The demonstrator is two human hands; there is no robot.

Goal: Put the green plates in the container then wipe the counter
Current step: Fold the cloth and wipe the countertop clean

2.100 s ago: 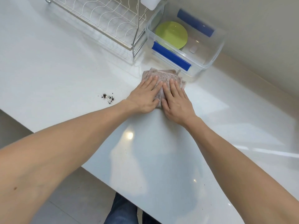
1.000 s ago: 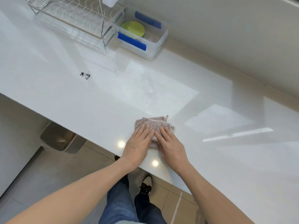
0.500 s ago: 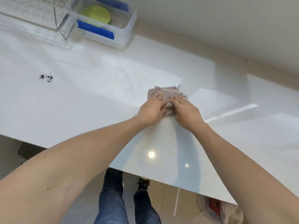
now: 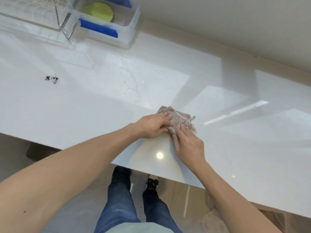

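A folded pinkish-grey cloth (image 4: pixel 180 117) lies flat on the white counter (image 4: pixel 101 101), right of the middle. My left hand (image 4: pixel 154 126) presses on its left part with fingers stretched over it. My right hand (image 4: pixel 189 143) presses on its near edge, fingertips on the fabric. A green plate (image 4: pixel 98 13) lies inside the clear plastic container (image 4: pixel 133 29) with blue handles at the back of the counter. A small patch of dark crumbs (image 4: pixel 52 79) sits on the counter at the left.
A wire dish rack (image 4: pixel 33 12) stands left of the container at the back. A beige wall (image 4: pixel 218 22) runs behind the counter. The counter's front edge is close to my legs and shoes (image 4: pixel 152 182) on the tiled floor.
Both hands slid the cloth from beside the container toward the front edge, then back up and to the right across the counter. The crumbs stayed where they were.
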